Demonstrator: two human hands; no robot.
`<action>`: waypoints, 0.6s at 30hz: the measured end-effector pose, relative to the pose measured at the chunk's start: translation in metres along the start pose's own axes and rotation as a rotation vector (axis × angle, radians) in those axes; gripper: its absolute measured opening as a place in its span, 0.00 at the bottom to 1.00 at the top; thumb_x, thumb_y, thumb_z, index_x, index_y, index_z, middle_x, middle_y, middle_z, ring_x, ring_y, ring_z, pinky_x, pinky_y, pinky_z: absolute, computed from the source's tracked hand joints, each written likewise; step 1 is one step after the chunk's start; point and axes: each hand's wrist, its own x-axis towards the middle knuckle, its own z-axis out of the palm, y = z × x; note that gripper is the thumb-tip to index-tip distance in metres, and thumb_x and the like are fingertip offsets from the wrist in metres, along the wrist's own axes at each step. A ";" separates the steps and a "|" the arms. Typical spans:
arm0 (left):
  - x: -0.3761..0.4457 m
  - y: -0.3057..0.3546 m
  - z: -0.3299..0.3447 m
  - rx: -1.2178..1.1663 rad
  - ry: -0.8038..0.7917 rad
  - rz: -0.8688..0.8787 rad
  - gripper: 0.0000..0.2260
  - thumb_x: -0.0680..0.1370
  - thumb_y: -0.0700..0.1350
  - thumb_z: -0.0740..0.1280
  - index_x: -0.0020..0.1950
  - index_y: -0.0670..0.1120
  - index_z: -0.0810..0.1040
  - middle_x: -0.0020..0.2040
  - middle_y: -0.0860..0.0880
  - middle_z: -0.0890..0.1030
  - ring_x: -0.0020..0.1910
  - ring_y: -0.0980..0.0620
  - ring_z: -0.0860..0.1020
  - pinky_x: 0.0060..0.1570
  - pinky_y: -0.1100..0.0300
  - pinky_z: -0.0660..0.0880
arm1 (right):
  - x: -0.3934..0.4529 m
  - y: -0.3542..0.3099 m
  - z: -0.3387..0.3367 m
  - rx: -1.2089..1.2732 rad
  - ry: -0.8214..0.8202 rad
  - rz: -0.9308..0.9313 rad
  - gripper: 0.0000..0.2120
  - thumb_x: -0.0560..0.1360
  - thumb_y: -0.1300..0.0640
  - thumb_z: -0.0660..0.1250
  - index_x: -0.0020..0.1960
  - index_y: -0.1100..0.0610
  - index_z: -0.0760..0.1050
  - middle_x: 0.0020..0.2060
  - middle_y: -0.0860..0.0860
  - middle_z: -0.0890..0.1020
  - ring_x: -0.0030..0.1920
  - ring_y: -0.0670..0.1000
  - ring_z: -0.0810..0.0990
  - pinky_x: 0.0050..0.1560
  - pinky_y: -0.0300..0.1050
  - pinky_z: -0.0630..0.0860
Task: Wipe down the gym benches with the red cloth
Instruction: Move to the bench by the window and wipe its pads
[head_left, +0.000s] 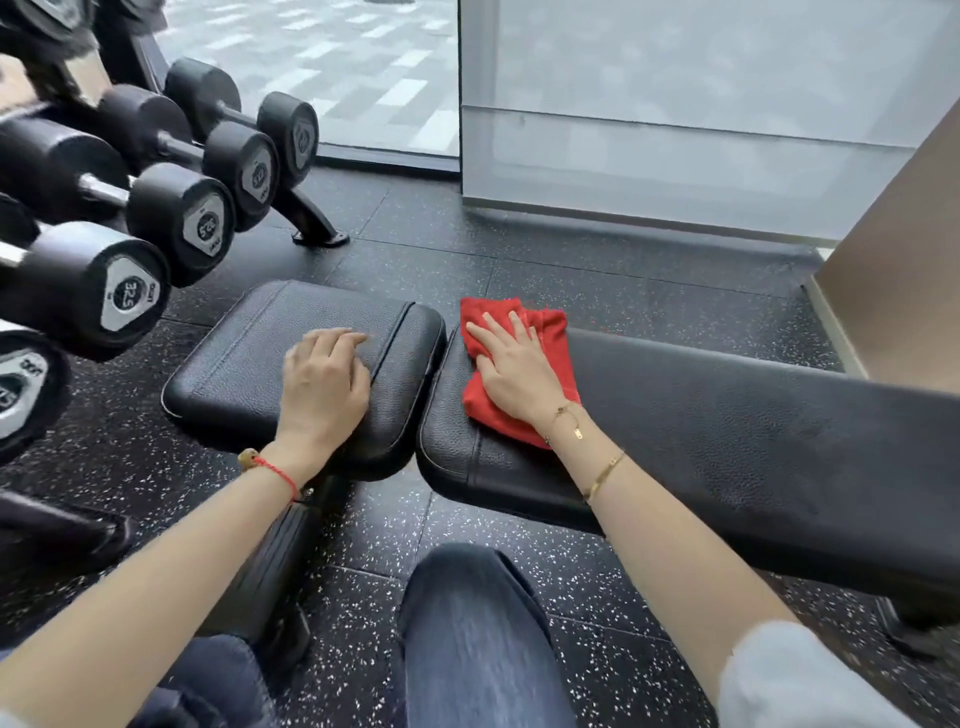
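Black speckled rubber floor (467, 249), dumbbell rack (311, 218) at left, daylit window (332, 62), frosted glass panel (675, 104) beyond.

Crumpled red cloth (548, 358) flat on black padded bench (727, 415), near its end.

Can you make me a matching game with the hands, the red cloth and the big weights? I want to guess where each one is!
Things:
1. red cloth
2. left hand
3. right hand
4. dumbbells

Places:
A. resting bare on the short seat pad
B. on the rack at the left
C. flat on top of the cloth
D. spread on the end of the long pad

Pairs: 1-D, 2-A, 3-C, 4-B
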 end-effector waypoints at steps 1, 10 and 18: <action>0.002 -0.012 -0.003 0.022 0.002 -0.027 0.14 0.77 0.40 0.63 0.62 0.43 0.78 0.62 0.44 0.79 0.65 0.42 0.72 0.66 0.42 0.67 | 0.007 -0.013 0.006 -0.006 -0.010 -0.035 0.23 0.82 0.54 0.53 0.77 0.49 0.60 0.78 0.48 0.57 0.79 0.56 0.47 0.78 0.54 0.41; 0.008 -0.053 0.001 0.059 -0.022 -0.141 0.20 0.75 0.48 0.56 0.63 0.43 0.77 0.65 0.44 0.77 0.67 0.43 0.71 0.68 0.44 0.63 | -0.018 -0.039 0.028 0.007 -0.148 -0.443 0.24 0.82 0.54 0.55 0.77 0.47 0.58 0.78 0.45 0.57 0.79 0.52 0.48 0.78 0.47 0.40; 0.005 -0.053 0.000 0.060 -0.044 -0.150 0.22 0.75 0.48 0.55 0.67 0.44 0.75 0.68 0.45 0.75 0.69 0.44 0.69 0.72 0.44 0.60 | 0.066 -0.080 0.038 0.010 -0.111 -0.180 0.24 0.82 0.55 0.54 0.77 0.49 0.57 0.79 0.48 0.54 0.79 0.56 0.46 0.78 0.55 0.42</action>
